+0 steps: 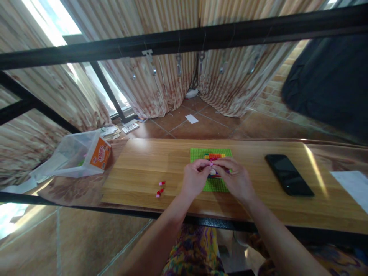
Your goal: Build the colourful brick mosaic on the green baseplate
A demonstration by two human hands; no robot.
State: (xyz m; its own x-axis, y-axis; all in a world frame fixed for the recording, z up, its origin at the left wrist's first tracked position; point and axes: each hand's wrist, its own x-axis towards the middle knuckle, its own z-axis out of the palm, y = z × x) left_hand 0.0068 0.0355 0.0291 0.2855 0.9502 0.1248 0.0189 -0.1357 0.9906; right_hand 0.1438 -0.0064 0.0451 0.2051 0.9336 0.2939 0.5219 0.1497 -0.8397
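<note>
A green studded baseplate [197, 153] lies on the wooden board, with a block of toy bricks [215, 156] in red, orange and yellow on it. Over this block my left hand [196, 178] and my right hand [237, 178] meet, fingertips pinched together. Between them shows a tiny pink toy brick [212, 164], gripped from both sides. My fingers hide much of the brick block, so whether the pink piece touches it I cannot tell. Left of my left hand lie small loose red and pink bricks [160, 193].
A black phone [289, 175] lies to the right on the wooden board [135, 165]. At the left stands a clear plastic box [80, 168] with an orange label. White paper [352, 188] is at the far right. A dark metal bar [184, 40] crosses beyond the table.
</note>
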